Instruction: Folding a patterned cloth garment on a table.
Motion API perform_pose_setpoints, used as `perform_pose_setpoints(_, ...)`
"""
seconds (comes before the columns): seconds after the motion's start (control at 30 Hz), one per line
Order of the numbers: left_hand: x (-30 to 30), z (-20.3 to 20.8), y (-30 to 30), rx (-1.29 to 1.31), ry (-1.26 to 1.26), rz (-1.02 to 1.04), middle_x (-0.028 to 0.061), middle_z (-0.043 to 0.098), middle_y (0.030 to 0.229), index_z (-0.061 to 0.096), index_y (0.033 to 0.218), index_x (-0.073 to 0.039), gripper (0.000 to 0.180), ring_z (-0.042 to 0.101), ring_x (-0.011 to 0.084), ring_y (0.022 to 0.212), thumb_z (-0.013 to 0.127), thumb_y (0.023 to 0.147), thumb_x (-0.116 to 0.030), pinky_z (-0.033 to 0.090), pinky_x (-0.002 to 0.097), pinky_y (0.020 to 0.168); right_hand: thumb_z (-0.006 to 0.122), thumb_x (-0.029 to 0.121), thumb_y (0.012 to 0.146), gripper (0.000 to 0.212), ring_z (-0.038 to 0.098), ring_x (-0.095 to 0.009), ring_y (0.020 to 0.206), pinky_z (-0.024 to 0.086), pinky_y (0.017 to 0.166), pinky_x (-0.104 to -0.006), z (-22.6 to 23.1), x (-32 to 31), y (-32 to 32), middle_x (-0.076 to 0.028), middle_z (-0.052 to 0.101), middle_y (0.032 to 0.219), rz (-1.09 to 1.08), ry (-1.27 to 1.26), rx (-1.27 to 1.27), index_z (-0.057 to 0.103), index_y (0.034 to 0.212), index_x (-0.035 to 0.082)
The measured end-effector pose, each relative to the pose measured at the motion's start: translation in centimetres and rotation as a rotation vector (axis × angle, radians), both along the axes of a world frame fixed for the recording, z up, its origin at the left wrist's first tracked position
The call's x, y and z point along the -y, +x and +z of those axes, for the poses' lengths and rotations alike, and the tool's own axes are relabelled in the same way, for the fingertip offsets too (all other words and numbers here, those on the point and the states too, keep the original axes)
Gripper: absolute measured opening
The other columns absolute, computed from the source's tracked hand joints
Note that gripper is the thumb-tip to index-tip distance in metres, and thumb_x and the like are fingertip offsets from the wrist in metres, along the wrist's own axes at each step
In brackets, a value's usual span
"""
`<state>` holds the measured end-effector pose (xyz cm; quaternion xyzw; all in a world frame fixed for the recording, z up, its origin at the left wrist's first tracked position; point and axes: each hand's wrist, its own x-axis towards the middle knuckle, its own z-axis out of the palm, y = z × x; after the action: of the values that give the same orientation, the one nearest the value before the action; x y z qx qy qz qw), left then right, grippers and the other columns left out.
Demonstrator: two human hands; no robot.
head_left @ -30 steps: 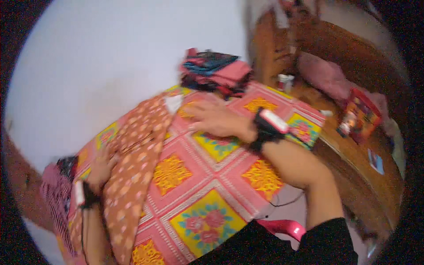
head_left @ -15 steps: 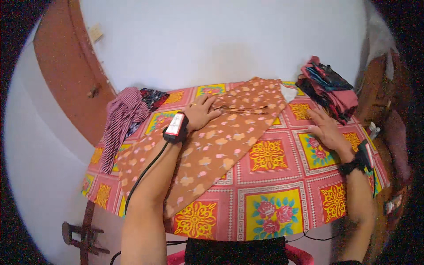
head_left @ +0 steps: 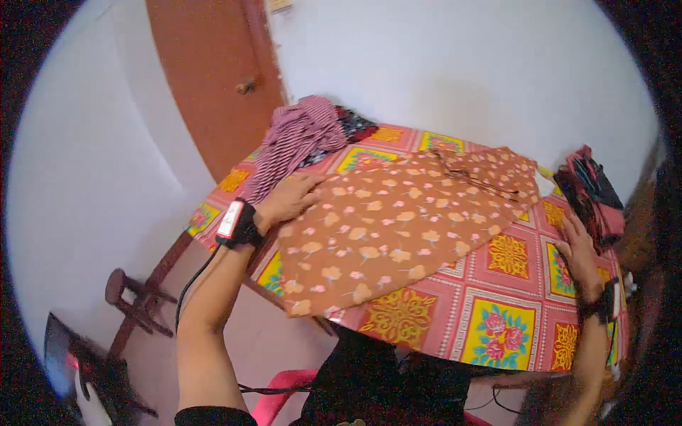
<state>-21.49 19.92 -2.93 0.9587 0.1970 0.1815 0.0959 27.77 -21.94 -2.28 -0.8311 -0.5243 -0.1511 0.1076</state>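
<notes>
With left hand spread at the left edge of the brown floral garment and right hand spread over the tablecloth, finding garment lying flat mid-table, seemingly nearly smoothed but not yet folded compactly, noting striped cloth crumpled and clothes stacked.

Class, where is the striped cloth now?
In the head view, left of centre, the striped cloth lies on the tablecloth, just beyond the left hand, beside dark floral fabric.

The person wears black: sleeve, wristbands, trailing cable
</notes>
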Motion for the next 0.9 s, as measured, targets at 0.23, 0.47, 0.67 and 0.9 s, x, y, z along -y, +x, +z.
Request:
perform_pose_setpoints(0.23,0.9,0.7,-4.4,0.086,-0.075,0.14,0.0183,0.058,0.115,0.056,0.123,-0.004,0.04,0.055,0.0323,0.107,0.059,0.088,-0.023,0.042,0.0401,0.093,0.067,0.01,0.07,0.057,0.046,-0.037,0.12,0.04,0.099,-0.0441,4.7,-5.7,-15.5,-0.019,0.046,0.13,0.476,0.078,-0.096,0.05,0.125,0.006)
perform_pose_setpoints(0.47,1.0,1.5,-3.2,-0.02,0.082,0.339,0.022,0.063,0.092,0.064,0.097,-0.001,0.036,0.06,0.0375,0.086,0.066,0.08,-0.033,0.046,0.045,0.076,0.074,0.033,0.071,0.062,0.058,-0.033,0.099,0.049,0.082,-0.0449,4.8,-13.4,-35.4,-0.015,0.055,0.114,1.013,-0.077,0.135,0.051,0.124,0.011)
perform_pose_setpoints(0.67,1.4,2.2,-2.5,-0.018,-0.056,0.374,0.0203,0.065,0.086,0.063,0.091,-0.001,0.034,0.062,0.036,0.081,0.068,0.074,-0.03,0.046,0.0437,0.068,0.07,0.036,0.073,0.05,0.058,-0.023,0.079,0.05,0.063,-0.0342,0.8,-16.0,-40.0,-0.007,0.052,0.092,0.948,0.011,0.212,0.054,0.112,0.01)
perform_pose_setpoints(0.9,0.6,1.7,-4.9,0.149,-0.419,0.268,0.004,0.061,0.085,0.057,0.101,-0.004,0.03,0.055,0.0147,0.079,0.066,0.085,-0.028,0.047,0.0325,0.07,0.062,0.025,0.079,0.019,0.057,-0.021,0.072,0.049,0.059,-0.0321,4.4,-16.1,-40.0,-0.005,0.053,0.078,1.024,-0.103,0.114,0.056,0.086,0.009)
